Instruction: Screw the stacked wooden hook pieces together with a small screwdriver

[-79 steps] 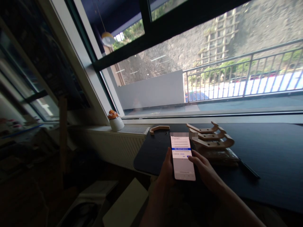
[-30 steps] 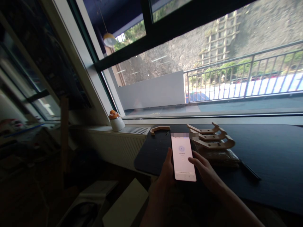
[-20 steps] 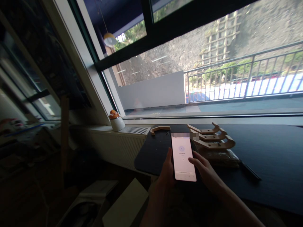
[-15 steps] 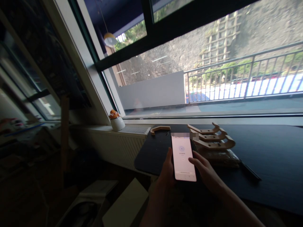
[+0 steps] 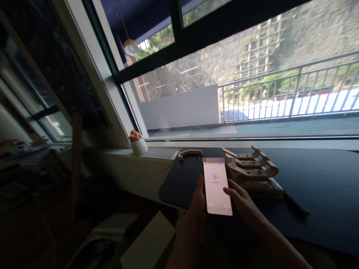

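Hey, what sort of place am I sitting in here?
Probably an indoor room of a building, though whether home or workplace I can't tell: there's a large window, a radiator beside the dark table, and a metal railing outside.

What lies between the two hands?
In the head view, a lit phone: left hand at its left edge, right hand overlapping its right edge.

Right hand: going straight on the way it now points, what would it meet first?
The phone, most likely: the right hand points up and left, its thumb over the phone's right edge. Whether the thumb already touches is unclear.
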Tool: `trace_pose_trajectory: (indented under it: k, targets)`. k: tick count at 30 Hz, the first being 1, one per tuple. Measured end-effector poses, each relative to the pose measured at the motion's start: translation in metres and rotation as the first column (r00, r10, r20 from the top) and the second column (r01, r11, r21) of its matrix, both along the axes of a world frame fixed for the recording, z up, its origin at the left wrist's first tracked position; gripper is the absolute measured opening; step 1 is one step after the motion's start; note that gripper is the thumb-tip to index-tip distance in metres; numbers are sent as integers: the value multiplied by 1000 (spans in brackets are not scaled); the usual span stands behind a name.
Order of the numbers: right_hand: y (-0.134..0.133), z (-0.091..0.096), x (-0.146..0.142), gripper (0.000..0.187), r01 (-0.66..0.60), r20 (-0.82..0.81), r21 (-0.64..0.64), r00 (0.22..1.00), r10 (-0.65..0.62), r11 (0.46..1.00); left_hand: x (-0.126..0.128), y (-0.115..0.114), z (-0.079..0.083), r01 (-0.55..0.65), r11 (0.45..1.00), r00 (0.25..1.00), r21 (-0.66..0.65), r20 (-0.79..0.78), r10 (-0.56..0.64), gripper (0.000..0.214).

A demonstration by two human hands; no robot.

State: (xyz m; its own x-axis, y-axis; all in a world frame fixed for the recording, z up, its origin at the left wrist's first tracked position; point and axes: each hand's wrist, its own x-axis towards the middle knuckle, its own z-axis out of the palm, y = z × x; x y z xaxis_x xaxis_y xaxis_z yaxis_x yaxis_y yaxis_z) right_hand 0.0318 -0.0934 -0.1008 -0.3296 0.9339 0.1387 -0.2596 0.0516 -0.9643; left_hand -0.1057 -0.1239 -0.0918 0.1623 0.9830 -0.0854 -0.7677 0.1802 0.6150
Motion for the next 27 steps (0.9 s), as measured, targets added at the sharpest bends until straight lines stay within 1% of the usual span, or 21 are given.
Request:
trace_pose_trajectory:
  k: [3,9,16,20,23,27]
  targets:
    - [0,0,0,44,5,-1,2,1000,-5,1000,0,0,-1,-8,1000,1000,-2,5,8,67]
    - [0,2,-1,44,3,4,14,1000,-3,1000,-1,1,-4,22,999,1000,32,9,-22,69]
    - [-2,4,0,45,6,13,16,1000,-6,1000,0,1,-3,9,999,1000,32,18,-10,68]
    - [-1,1,-1,44,16,12,11,1000,-16,1000,0,1,-2,-15,1000,1000,24,19,15,66]
    - [0,-1,-1,45,16,13,8,1000,-16,1000,0,1,-1,-7,1000,1000,7,23,7,67]
    - [1,-1,-1,45,18,8,1,1000,-18,1000,0,0,-2,10,1000,1000,26,28,-11,67]
